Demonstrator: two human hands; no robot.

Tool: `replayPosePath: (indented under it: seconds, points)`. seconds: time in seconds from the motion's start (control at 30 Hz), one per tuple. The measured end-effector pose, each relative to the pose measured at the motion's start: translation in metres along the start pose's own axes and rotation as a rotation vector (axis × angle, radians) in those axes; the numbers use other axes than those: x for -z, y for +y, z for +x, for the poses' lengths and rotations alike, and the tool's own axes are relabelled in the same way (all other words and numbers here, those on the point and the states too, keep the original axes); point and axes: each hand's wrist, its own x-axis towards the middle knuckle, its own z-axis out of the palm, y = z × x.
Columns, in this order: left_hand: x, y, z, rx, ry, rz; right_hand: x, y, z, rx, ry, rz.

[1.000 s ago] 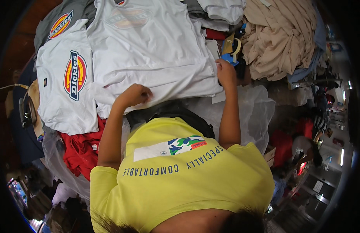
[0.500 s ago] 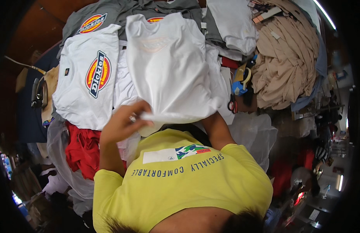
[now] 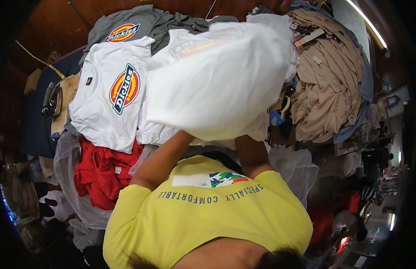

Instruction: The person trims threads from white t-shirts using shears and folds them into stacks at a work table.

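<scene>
A white T-shirt (image 3: 217,85) billows up in front of me, its upper part blurred by motion. A faint reversed print shows through the fabric at its far left. Both my forearms reach under its near edge. Only the wrist end of my left hand (image 3: 184,136) shows at that hem, its fingers hidden by the cloth. My right hand (image 3: 246,140) is likewise covered, farther right beneath the same shirt. To the left, another white T-shirt (image 3: 93,105) lies flat with a red, yellow and dark blue print facing up.
Grey T-shirts (image 3: 161,24) lie at the back. Heaped beige fabric (image 3: 331,85) fills the right, with a blue tape dispenser (image 3: 276,118) beside it. Red garments (image 3: 98,172) in clear plastic sit near left. An iron (image 3: 51,99) stands at far left.
The white T-shirt has lifted and swung to the right. My left hand, which was at its near edge with fingers visible, has moved right and under the cloth.
</scene>
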Motion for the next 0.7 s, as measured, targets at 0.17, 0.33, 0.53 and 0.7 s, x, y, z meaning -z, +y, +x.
replayPosePath:
  seconds: [0.17, 0.33, 0.53, 0.7]
  points:
    - [0.053, -0.057, 0.045, 0.537, 0.137, -0.248, 0.024, 0.005, 0.012, 0.088, 0.207, -0.112]
    - [0.055, -0.046, 0.021, 0.553, 0.28, -0.46, 0.032, -0.015, 0.014, 0.407, 0.594, -0.18]
    - [0.03, -0.08, -0.017, 0.871, 0.027, -0.52, 0.002, 0.045, -0.04, -0.13, 0.005, -0.181]
    - [0.106, -0.047, 0.043, 0.572, 0.032, -0.413, 0.039, -0.02, 0.008, 0.429, 0.671, -0.096]
